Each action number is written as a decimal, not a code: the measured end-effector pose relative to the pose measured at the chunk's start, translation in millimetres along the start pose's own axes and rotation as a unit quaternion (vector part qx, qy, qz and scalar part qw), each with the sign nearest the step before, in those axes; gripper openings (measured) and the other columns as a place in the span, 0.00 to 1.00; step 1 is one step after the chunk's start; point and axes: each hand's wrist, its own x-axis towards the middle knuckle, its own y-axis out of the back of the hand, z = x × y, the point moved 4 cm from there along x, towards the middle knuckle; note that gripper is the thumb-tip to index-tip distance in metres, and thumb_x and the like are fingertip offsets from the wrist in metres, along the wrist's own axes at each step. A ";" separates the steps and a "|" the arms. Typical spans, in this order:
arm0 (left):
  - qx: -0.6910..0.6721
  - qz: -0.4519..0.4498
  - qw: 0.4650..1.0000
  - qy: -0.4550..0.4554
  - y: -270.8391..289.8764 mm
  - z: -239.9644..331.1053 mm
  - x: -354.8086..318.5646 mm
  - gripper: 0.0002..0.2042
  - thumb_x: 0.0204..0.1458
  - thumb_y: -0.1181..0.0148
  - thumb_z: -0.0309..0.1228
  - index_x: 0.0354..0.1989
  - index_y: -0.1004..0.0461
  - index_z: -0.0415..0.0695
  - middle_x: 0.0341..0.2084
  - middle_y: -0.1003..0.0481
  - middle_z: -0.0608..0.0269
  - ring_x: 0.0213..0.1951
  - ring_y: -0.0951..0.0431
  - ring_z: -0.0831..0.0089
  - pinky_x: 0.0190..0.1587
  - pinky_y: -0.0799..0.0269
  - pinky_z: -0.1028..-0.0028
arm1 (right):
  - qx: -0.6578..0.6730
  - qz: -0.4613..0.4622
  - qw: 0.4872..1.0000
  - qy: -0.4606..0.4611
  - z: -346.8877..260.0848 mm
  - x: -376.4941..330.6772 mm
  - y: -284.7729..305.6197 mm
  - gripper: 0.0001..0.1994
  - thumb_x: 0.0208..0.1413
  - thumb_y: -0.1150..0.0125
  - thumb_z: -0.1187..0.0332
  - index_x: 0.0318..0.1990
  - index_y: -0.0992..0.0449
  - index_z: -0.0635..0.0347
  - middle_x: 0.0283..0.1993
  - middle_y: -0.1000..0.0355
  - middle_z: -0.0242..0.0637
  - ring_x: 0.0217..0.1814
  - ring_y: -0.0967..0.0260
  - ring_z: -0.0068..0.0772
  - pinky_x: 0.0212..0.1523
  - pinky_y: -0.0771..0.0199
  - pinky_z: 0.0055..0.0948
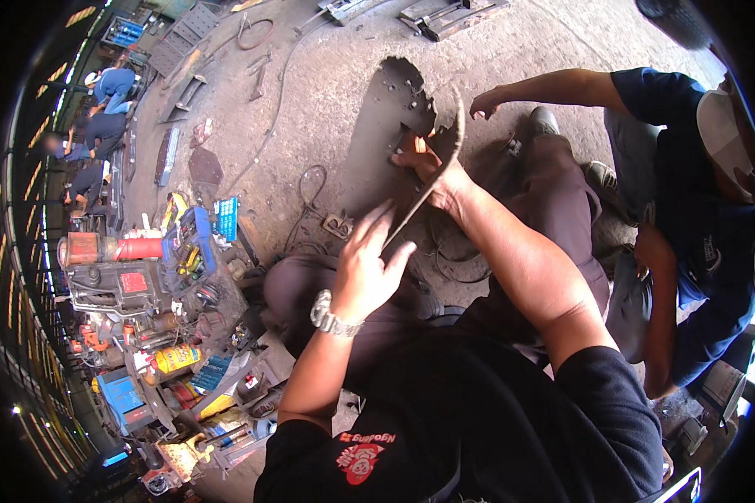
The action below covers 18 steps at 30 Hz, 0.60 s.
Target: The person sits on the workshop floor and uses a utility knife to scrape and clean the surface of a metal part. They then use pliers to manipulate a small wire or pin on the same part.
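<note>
My left hand [367, 267], with a metal-banded watch [334, 315] on its wrist, has the near end of a thin, curved grey-brown strip [443, 164] between its thumb and fingers. The strip bows up and away, crossing in front of my right wrist. Farther off, my right hand [432, 170] reaches low, thumb and forefinger apart, beside a smooth dark grey shape [376, 144] with a ragged far end. The other fingers of that hand are partly hidden. Whether the grey shape is a metal sheet or partly shadow I cannot tell.
A co-worker in dark blue [688, 218] crouches at the right; that person's hand [486, 102] extends near the strip's far end. Left stand a red cylinder [109, 249], a blue tool tray [195, 243] and a blue box [124, 396]. A cable [281, 105] crosses the floor.
</note>
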 end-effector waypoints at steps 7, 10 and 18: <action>-0.129 0.099 0.972 0.168 -10.0 -45.9 6.5 0.07 0.61 0.41 0.25 0.42 0.21 0.34 0.32 0.18 0.49 0.33 0.18 0.62 0.37 0.24 0.66 | -0.156 0.072 0.985 -0.032 16.6 22.7 40.3 0.09 0.60 0.35 0.68 0.39 0.23 0.66 0.31 0.26 0.34 0.25 0.32 0.29 0.26 0.32 0.34; -0.375 0.164 0.889 0.204 -15.3 -83.2 4.1 0.09 0.63 0.45 0.19 0.48 0.22 0.33 0.41 0.18 0.60 0.41 0.19 0.75 0.47 0.24 0.72 | -0.147 0.130 0.981 0.002 25.4 15.2 41.8 0.11 0.61 0.34 0.65 0.40 0.23 0.65 0.32 0.26 0.33 0.28 0.33 0.27 0.30 0.32 0.33; -0.585 0.234 0.738 0.240 -3.5 -92.2 1.9 0.11 0.61 0.45 0.18 0.50 0.23 0.36 0.46 0.19 0.60 0.47 0.20 0.73 0.54 0.25 0.71 | -0.251 0.204 0.946 0.020 34.2 32.1 70.3 0.12 0.62 0.35 0.64 0.41 0.25 0.66 0.30 0.26 0.33 0.30 0.32 0.25 0.34 0.30 0.35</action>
